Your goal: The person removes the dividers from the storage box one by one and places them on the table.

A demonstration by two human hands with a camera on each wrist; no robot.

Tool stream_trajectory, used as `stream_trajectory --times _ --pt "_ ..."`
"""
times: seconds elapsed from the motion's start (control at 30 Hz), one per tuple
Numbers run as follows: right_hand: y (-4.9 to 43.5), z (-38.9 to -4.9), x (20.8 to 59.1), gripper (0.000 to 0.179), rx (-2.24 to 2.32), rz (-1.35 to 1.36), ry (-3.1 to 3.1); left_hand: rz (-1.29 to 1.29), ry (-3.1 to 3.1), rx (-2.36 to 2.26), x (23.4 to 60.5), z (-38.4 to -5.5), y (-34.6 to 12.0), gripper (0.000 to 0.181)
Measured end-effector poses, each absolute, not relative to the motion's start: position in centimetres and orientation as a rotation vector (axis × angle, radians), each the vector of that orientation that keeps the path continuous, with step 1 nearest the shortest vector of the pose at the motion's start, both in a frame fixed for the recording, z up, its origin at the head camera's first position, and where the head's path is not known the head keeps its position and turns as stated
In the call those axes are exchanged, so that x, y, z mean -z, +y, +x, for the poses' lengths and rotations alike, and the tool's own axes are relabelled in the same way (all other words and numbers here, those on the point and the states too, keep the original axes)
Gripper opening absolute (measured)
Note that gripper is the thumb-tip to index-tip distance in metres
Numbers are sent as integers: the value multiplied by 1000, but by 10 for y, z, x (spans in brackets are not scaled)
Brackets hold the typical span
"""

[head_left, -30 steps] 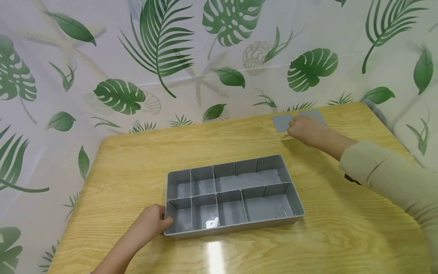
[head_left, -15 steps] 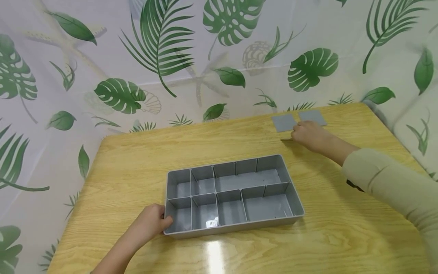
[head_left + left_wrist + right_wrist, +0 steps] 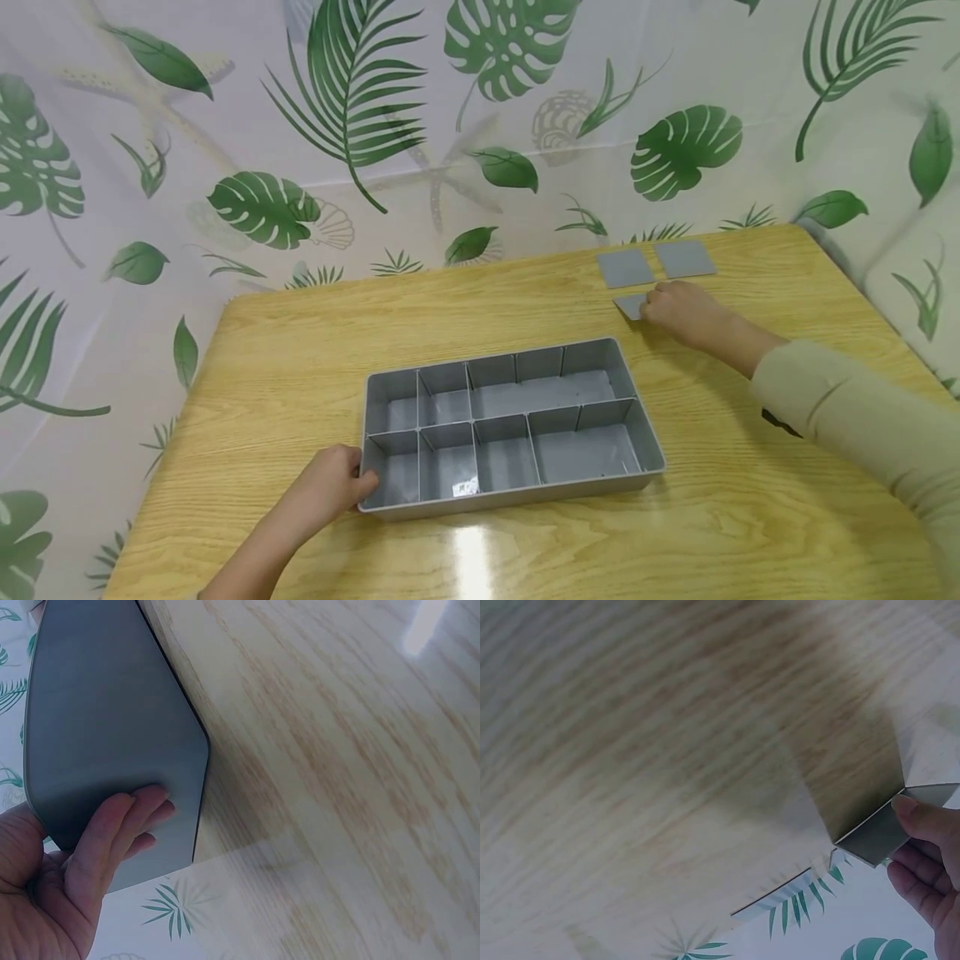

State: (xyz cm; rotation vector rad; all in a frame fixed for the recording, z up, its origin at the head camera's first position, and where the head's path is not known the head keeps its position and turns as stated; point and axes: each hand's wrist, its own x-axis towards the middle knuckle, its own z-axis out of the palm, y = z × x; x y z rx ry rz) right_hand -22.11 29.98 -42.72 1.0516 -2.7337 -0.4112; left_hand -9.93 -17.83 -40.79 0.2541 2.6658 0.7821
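Observation:
A grey compartment box (image 3: 517, 492) stands on the wooden table, split by thin dividers into two rows. My left hand (image 3: 335, 483) grips its left end wall, thumb over the rim and fingers against the outside, as the left wrist view shows on the box's wall (image 3: 112, 712). At the back right, my right hand (image 3: 678, 312) pinches a small grey divider plate (image 3: 630, 305) between thumb and fingers. In the right wrist view the plate (image 3: 877, 834) is tilted, its lower edge close to the tabletop. Part of it is hidden behind the hand.
Two flat grey plates, a left one (image 3: 626, 268) and a right one (image 3: 685, 259), lie side by side near the table's back edge, just beyond my right hand. A leaf-patterned cloth (image 3: 450, 125) hangs behind the wooden table (image 3: 315, 333).
My right hand has drawn slightly back towards me, uncovering the two flat plates. The pinched plate has turned from edge-on to show its face. The left hand and box stay put.

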Motion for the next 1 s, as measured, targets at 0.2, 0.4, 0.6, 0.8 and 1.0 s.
stream_trajectory --times 0.2,0.4,0.6,0.8,1.0 --pt "302 -220 438 19 399 1035 -2723 203 2676 -743 405 -97 -176 31" --pt "302 -216 442 17 435 1034 -2697 222 2680 -748 406 -99 -177 35" --pt "302 -214 441 15 443 1024 -2745 230 2664 -771 405 -100 -177 35" --pt "303 -215 442 14 439 1048 -2802 219 2665 -769 407 -100 -178 34" --pt "302 -215 442 20 399 1066 -2861 234 2675 -773 409 -100 -178 34"
